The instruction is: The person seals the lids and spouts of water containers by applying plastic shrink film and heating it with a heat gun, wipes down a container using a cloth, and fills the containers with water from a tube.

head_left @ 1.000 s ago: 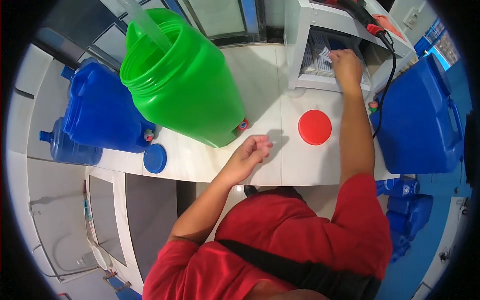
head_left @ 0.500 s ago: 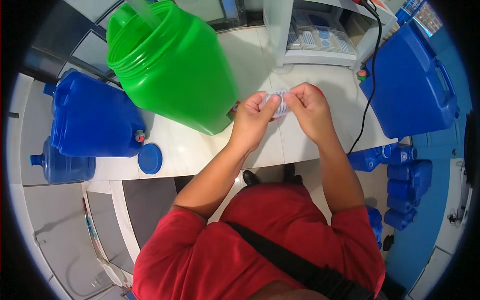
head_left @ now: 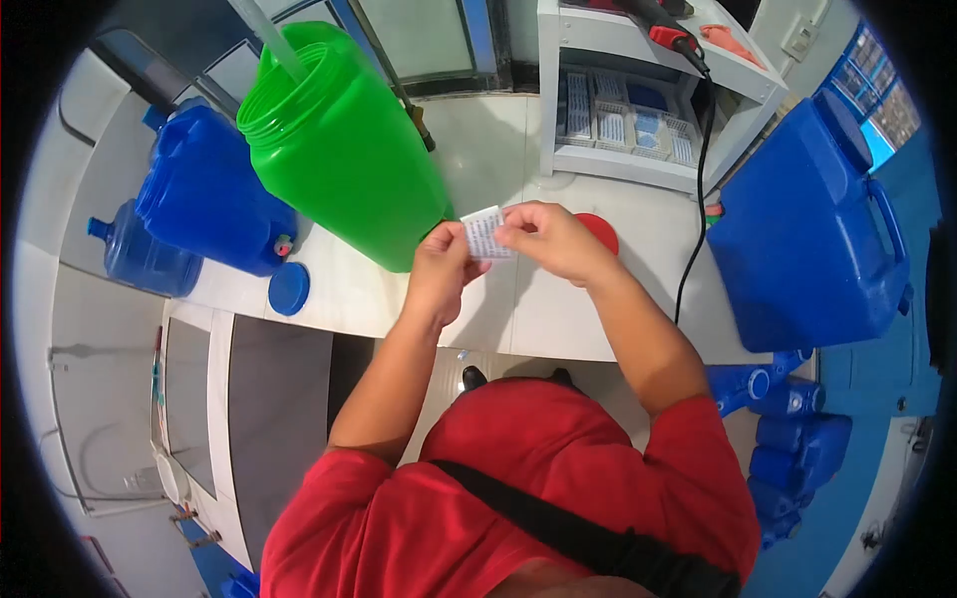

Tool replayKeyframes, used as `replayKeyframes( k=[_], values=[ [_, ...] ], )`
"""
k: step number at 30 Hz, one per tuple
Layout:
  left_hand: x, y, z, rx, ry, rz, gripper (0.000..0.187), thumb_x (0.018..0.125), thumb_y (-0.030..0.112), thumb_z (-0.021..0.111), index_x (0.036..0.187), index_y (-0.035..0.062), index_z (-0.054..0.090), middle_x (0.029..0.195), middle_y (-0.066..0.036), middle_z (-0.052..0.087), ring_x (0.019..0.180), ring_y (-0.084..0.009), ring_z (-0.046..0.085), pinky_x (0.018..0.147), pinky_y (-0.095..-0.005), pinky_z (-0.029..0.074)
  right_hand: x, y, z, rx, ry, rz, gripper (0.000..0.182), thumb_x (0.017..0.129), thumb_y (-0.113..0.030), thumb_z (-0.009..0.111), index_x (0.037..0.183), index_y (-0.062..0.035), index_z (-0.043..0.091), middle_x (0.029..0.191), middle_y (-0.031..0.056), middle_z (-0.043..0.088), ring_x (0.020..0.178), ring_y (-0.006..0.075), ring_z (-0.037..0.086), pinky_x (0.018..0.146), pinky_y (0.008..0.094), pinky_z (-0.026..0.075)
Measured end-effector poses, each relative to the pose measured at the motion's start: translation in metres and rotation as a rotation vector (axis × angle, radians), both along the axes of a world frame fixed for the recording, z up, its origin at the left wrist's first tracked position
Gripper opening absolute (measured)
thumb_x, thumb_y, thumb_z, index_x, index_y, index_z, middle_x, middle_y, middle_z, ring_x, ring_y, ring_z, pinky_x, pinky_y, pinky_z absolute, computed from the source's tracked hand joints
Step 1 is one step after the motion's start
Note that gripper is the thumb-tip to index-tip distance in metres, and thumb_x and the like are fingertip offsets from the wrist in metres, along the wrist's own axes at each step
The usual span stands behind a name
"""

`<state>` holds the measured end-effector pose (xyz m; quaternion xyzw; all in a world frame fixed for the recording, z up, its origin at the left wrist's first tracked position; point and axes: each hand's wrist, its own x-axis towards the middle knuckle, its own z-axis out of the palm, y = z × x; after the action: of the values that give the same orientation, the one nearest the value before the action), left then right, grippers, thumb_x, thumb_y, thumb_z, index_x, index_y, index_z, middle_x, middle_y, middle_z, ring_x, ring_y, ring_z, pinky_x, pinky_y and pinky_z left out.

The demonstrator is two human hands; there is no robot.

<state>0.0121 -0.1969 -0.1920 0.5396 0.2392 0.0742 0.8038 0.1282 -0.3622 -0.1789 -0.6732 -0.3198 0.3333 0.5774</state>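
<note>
A small white label [head_left: 484, 235] with rows of print is held up between my two hands over the counter. My left hand [head_left: 436, 271] pinches its left side. The fingers of my right hand [head_left: 558, 241] are closed on its right edge. Close behind my left hand stands a large green jug [head_left: 349, 149], uncapped, with a clear tube [head_left: 267, 38] running into its mouth. A round red lid [head_left: 600, 232] lies on the counter, partly covered by my right hand.
Blue jugs with small taps stand left [head_left: 219, 189] and right [head_left: 807, 229]. A blue cap [head_left: 288, 289] lies near the counter's front edge. A white shelf unit [head_left: 623, 171] holds baskets of labels at the back. A black cable [head_left: 692, 239] hangs down across the counter's right side.
The label, bunched between my fingers before, now shows flat with its print facing up. My right hand has shifted left, exposing more of the red lid. The whole view has tilted and moved.
</note>
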Motion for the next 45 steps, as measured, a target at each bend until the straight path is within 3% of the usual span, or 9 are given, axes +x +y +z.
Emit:
replayKeyframes(
  k=[7,10,16,26,32,37,40,43,45],
  values=[
    [-0.011,-0.014,-0.020,-0.108,-0.014,0.338,0.021,0.097,0.024,0.060,0.111,0.0086,0.058,0.096,0.000,0.063,0.076,-0.0082,0.057,0.072,-0.0219,0.050,0.047,-0.014,0.134,0.075,-1.282,-0.324,0.044,0.083,-0.043,0.075,0.098,-0.0029,0.066,0.104,0.0178,0.064,0.104,0.0390,0.061,0.090,0.0458,0.049],
    [-0.017,-0.013,-0.049,-0.019,0.026,0.574,0.026,0.090,0.024,0.066,0.108,0.0075,0.057,0.089,0.000,0.058,0.075,-0.0085,0.056,0.069,-0.0229,0.050,0.083,-0.035,0.248,-0.281,-1.141,-0.517,0.037,0.087,-0.037,0.064,0.094,-0.0016,0.070,0.108,0.0198,0.068,0.103,0.0366,0.064,0.088,0.0459,0.050],
    [0.008,-0.018,-0.111,0.063,0.104,0.820,0.035,0.084,0.022,0.070,0.109,0.0062,0.052,0.097,-0.004,0.057,0.084,-0.0127,0.057,0.067,-0.0304,0.052,0.173,-0.044,0.233,-0.476,-0.920,-0.345,0.038,0.085,-0.036,0.070,0.105,-0.0029,0.069,0.113,0.0176,0.067,0.106,0.0316,0.062,0.089,0.0429,0.049],
    [0.054,-0.019,-0.106,-0.035,-0.002,1.028,0.049,0.082,0.017,0.073,0.118,0.0045,0.043,0.096,-0.009,0.057,0.079,-0.0152,0.056,0.060,-0.0299,0.048,0.180,-0.079,0.231,-0.196,-0.410,-0.511,0.052,0.082,-0.034,0.079,0.123,-0.0049,0.066,0.122,0.0139,0.066,0.111,0.0231,0.060,0.090,0.0379,0.047],
    [0.062,-0.027,-0.108,0.318,0.132,1.088,0.042,0.082,0.016,0.073,0.114,0.0011,0.052,0.104,-0.011,0.061,0.090,-0.0205,0.060,0.082,-0.0325,0.050,0.153,-0.096,0.233,0.039,-0.205,-0.597,0.058,0.082,-0.041,0.079,0.127,-0.0071,0.066,0.121,0.0154,0.065,0.102,0.0202,0.061,0.087,0.0384,0.049],
    [0.069,-0.026,-0.113,0.665,0.298,0.961,0.043,0.083,0.008,0.067,0.119,-0.0015,0.046,0.113,-0.019,0.060,0.103,-0.0287,0.062,0.091,-0.0390,0.049,0.166,-0.123,0.207,0.810,0.127,0.315,0.074,0.083,-0.050,0.076,0.138,-0.0066,0.054,0.120,0.0150,0.064,0.104,0.0209,0.061,0.094,0.0391,0.049],
    [0.073,-0.032,-0.131,0.763,0.217,1.021,0.054,0.085,0.007,0.065,0.130,-0.0038,0.037,0.120,-0.024,0.058,0.112,-0.0352,0.061,0.099,-0.0408,0.045,0.133,-0.140,0.202,0.759,0.537,0.779,0.084,0.085,-0.041,0.078,0.143,0.0053,0.038,0.127,0.0241,0.057,0.108,0.0294,0.065,0.096,0.0340,0.057],
    [0.067,-0.036,-0.132,0.841,0.172,0.992,0.067,0.085,0.007,0.066,0.140,-0.0055,0.030,0.127,-0.027,0.056,0.119,-0.0379,0.057,0.105,-0.0411,0.042,0.069,-0.145,0.193,0.605,-0.189,0.337,0.078,0.073,-0.033,0.077,0.135,0.0047,0.049,0.122,0.0250,0.065,0.098,0.0286,0.071,0.079,0.0339,0.061],
    [0.064,-0.040,-0.126,0.850,0.182,0.967,0.069,0.085,0.005,0.067,0.142,-0.0052,0.030,0.130,-0.027,0.055,0.121,-0.0387,0.057,0.105,-0.0416,0.042,0.028,-0.142,0.177,0.544,0.059,0.205,0.070,0.071,-0.016,0.075,0.133,0.0011,0.050,0.120,0.0175,0.063,0.093,0.0225,0.068,0.078,0.0351,0.057]
  ],
)
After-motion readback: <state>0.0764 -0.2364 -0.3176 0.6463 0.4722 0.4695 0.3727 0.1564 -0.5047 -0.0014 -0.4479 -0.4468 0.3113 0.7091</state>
